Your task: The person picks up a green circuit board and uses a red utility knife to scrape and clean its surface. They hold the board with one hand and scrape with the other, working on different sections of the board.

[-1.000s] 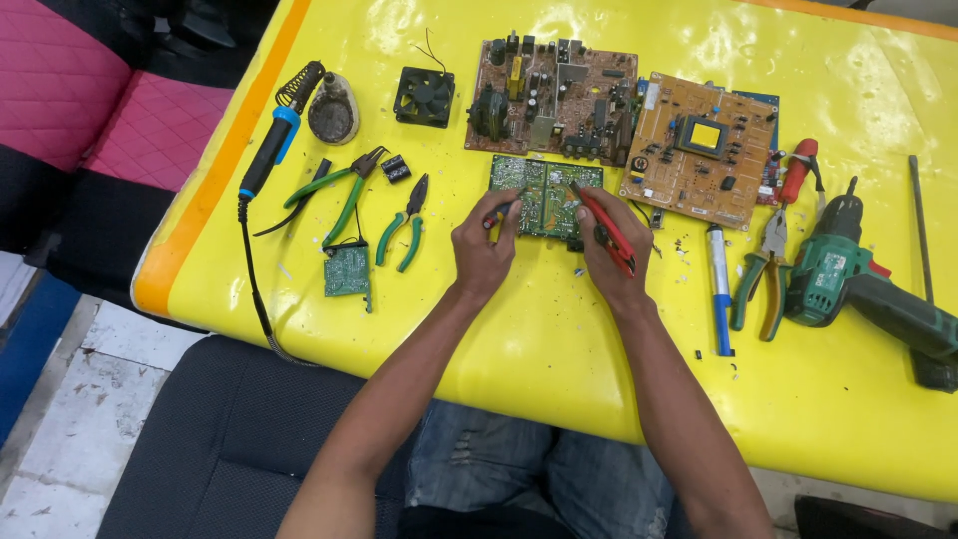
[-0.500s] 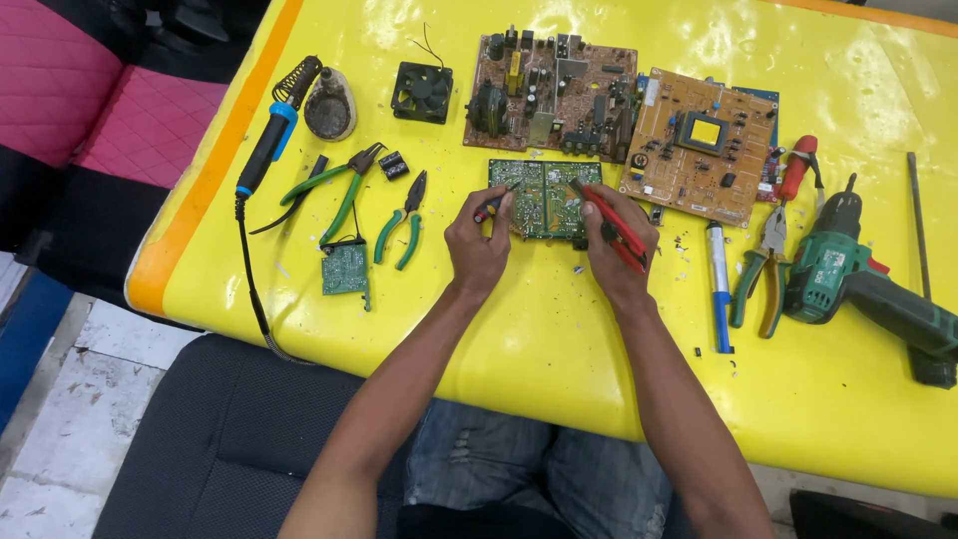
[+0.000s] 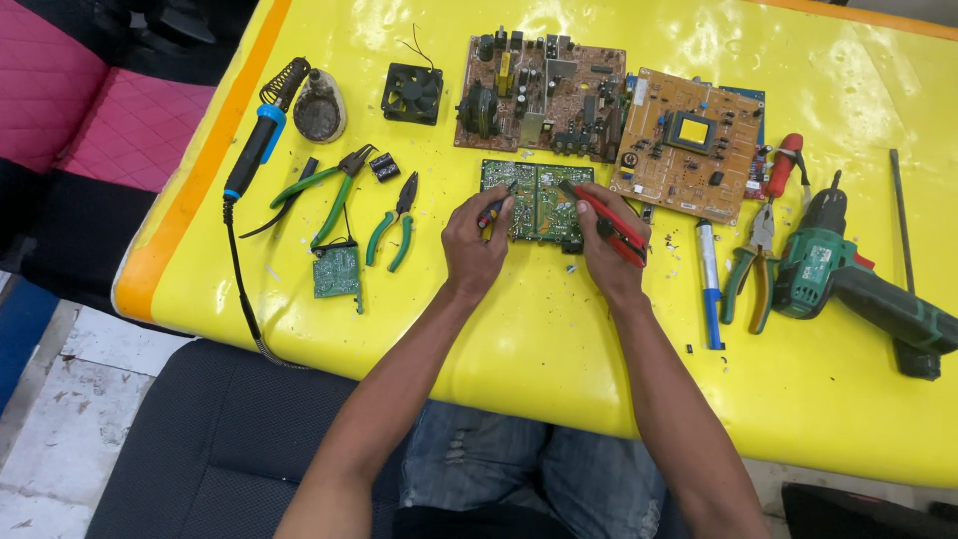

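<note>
A green circuit board (image 3: 539,200) lies flat on the yellow table (image 3: 519,329) in front of me. My left hand (image 3: 475,243) rests at the board's left edge and pinches a small dark, red-tipped tool whose tip touches the board. My right hand (image 3: 605,245) sits at the board's right edge, closed around red-handled pliers (image 3: 611,222) whose jaws point at the board's upper right part.
Two brown circuit boards (image 3: 544,95) (image 3: 692,145) lie behind. At the left are a small fan (image 3: 413,94), a blue soldering iron (image 3: 254,150), green-handled pliers (image 3: 391,235), a small green board (image 3: 336,271). At the right are a blue pen tool (image 3: 710,284), pliers (image 3: 758,250), a green drill (image 3: 848,284).
The view has drifted slightly. Both hands stay at the green board with only small shifts of the tools.
</note>
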